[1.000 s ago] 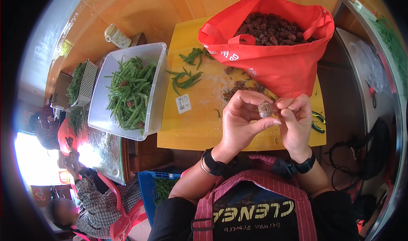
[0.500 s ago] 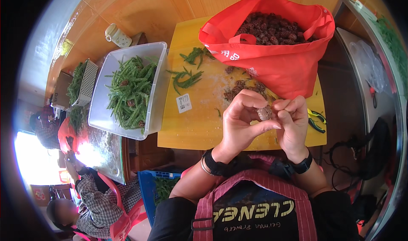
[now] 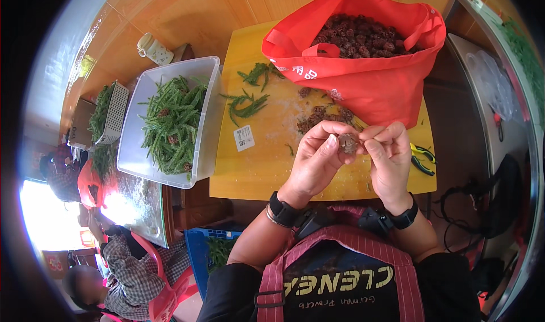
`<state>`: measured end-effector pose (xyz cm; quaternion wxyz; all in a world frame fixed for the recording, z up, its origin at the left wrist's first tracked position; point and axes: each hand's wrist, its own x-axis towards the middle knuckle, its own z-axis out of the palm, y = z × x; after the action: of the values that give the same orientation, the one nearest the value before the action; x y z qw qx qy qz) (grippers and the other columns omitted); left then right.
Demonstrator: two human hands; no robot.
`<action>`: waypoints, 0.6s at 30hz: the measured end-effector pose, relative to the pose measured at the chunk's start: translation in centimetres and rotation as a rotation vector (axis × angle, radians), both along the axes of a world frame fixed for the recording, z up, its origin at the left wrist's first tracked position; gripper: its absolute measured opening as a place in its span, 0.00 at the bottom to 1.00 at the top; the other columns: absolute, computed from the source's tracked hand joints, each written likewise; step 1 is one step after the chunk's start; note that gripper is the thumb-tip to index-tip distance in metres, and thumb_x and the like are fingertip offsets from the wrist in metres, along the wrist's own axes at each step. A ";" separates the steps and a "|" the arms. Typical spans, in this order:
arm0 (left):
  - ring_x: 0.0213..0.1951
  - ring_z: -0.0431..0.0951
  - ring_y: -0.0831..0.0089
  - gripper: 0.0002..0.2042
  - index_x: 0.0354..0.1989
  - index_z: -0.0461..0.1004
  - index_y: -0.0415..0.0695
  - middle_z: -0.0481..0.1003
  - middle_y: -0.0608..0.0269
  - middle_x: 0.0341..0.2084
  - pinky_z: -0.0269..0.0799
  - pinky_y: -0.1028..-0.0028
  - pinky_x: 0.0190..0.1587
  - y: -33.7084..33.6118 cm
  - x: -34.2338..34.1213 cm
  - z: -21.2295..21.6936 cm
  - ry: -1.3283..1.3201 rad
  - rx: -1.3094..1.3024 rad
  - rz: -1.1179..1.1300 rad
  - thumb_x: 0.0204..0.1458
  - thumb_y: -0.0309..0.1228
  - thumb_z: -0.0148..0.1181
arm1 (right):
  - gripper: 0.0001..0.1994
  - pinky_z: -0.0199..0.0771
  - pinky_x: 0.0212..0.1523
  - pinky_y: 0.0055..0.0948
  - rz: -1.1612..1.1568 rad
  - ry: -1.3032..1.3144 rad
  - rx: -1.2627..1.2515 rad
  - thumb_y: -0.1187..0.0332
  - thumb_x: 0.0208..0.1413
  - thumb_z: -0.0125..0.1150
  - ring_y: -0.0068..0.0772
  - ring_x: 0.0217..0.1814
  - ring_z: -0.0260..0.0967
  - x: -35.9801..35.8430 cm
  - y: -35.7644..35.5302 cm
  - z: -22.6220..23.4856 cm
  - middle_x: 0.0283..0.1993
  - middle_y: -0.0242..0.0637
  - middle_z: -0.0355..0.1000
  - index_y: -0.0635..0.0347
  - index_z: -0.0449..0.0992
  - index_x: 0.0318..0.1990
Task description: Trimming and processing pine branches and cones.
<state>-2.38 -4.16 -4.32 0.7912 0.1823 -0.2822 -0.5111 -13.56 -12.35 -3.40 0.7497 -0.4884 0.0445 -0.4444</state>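
Over the front of the yellow table (image 3: 267, 169), my left hand (image 3: 314, 162) grips a small brown pine cone (image 3: 348, 144) between thumb and fingers. My right hand (image 3: 392, 160) is close beside it, thumb and forefinger pinched together at the cone's right side. What that pinch holds is too small to make out. Beyond my hands lie several loose pine cones (image 3: 318, 118). A red bag (image 3: 377, 89) full of dark pine cones stands behind them. To the right of my right hand rest yellow-and-black pliers (image 3: 421, 158).
A clear plastic bin (image 3: 212, 118) of green sprigs with some cones stands left of the table. Loose sprigs (image 3: 247, 105) and a white label (image 3: 244, 138) lie on the tabletop. A blue crate (image 3: 196, 248) is below. Another person (image 3: 128, 276) sits at far left.
The cone has turned in my left hand, whose thumb now lies raised against it. My right fingers have shifted slightly at the cone's side.
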 end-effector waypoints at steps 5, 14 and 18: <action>0.38 0.74 0.69 0.14 0.45 0.67 0.40 0.72 0.57 0.38 0.67 0.77 0.35 0.0 0.3 -0.3 0.092 0.019 -0.079 0.55 0.35 0.52 | 0.08 0.72 0.38 0.23 0.001 0.005 -0.029 0.82 0.52 0.53 0.26 0.33 0.68 0.0 -0.1 0.1 0.38 0.42 0.69 0.61 0.61 0.34; 0.36 0.72 0.72 0.15 0.44 0.68 0.39 0.71 0.57 0.38 0.63 0.81 0.30 0.1 0.7 -0.9 0.065 0.010 -0.182 0.55 0.37 0.53 | 0.08 0.69 0.41 0.19 0.081 0.025 0.030 0.81 0.52 0.54 0.21 0.38 0.66 0.0 -0.6 -0.2 0.37 0.38 0.68 0.61 0.61 0.33; 0.35 0.72 0.72 0.13 0.42 0.71 0.40 0.70 0.57 0.37 0.64 0.81 0.30 0.2 1.1 -1.1 0.020 -0.029 -0.205 0.53 0.35 0.55 | 0.09 0.68 0.40 0.18 0.127 0.016 -0.021 0.80 0.52 0.55 0.20 0.38 0.66 0.0 -1.1 -0.4 0.37 0.38 0.68 0.60 0.61 0.34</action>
<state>-1.27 -3.94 -5.45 0.7399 0.1360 -0.2988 -0.5871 -13.58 -13.46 -3.82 0.7710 -0.5014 0.0147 -0.3924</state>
